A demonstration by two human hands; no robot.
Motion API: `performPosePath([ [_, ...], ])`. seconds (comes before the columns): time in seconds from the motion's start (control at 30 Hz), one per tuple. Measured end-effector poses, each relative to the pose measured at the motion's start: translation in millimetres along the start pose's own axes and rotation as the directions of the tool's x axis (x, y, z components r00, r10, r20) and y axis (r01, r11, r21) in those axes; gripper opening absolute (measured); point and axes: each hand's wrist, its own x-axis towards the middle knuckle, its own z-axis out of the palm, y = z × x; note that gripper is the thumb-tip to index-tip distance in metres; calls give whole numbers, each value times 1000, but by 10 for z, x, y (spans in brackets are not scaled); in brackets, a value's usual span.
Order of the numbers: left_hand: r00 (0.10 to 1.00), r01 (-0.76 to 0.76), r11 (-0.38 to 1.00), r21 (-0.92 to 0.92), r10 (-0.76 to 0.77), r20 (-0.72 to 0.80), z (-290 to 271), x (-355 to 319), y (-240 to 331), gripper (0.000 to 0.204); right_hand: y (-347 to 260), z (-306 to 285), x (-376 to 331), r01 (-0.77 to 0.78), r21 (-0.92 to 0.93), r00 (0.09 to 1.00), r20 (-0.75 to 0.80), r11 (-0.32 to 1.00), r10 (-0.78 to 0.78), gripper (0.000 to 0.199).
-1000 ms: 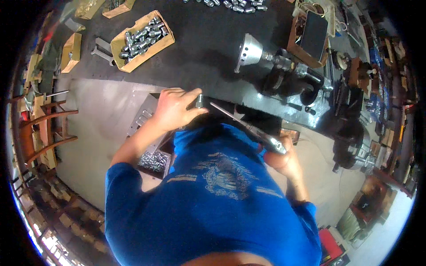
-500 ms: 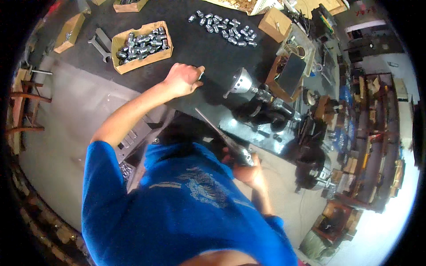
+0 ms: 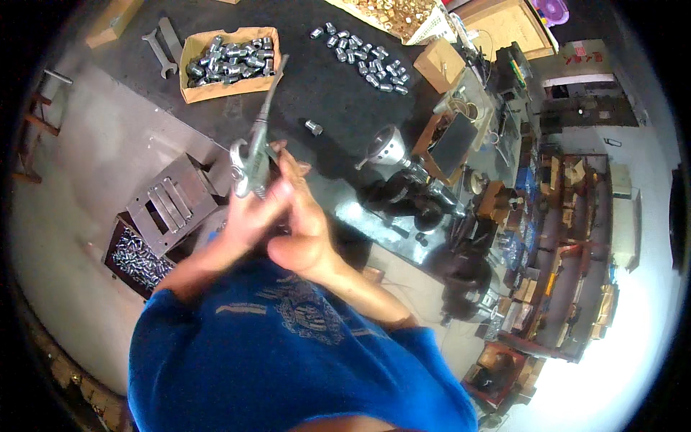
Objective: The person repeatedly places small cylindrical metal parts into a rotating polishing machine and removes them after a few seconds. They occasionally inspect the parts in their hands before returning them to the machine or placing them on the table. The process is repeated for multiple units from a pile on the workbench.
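Note:
An air blow gun (image 3: 250,169) with a long thin nozzle points up toward the far table, its nozzle tip near a carton of metal fittings. My left hand (image 3: 248,216) is closed around the gun's grip. My right hand (image 3: 306,223) presses against the left one, its fingers stretched upward beside the gun; the inner sides of both hands are hidden. Just beyond the right fingertips, a single shiny metal fitting (image 3: 313,128) lies on the dark tabletop (image 3: 237,129).
The cardboard box (image 3: 230,93) holds many fittings; an open-ended wrench (image 3: 160,54) lies left of it. More loose fittings (image 3: 363,61) are spread farther back. At right stand a machine with a silver cone-shaped head (image 3: 386,146) and several boxes. A bin of small metal parts (image 3: 137,259) is lower left.
The blow gun has gone from my right hand to my left, rising from near my waist to above the table edge. The fitting from my left hand now appears to lie on the table.

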Motion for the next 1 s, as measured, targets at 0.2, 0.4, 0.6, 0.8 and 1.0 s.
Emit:
performPosePath([
  [0.2,997,-25,934,357,-1,74,-334,299,700,30,0,-397,-575,-243,30,968,-53,970,244,77],
  [0.4,787,-486,659,575,43,616,-412,151,690,19,150,-1323,-1812,-457,286,619,-578,842,532,41],
  [0.6,781,-335,612,716,-245,575,-436,460,737,29,431,-1847,-1800,-289,608,153,-733,739,663,51],
  [0.8,882,-405,538,739,17,471,-580,594,827,35,774,-1863,-1579,193,652,283,-752,733,595,40],
  [1.0,766,-339,555,760,-306,565,-495,351,620,26,731,-1839,-1365,183,628,165,-778,756,606,35],
])
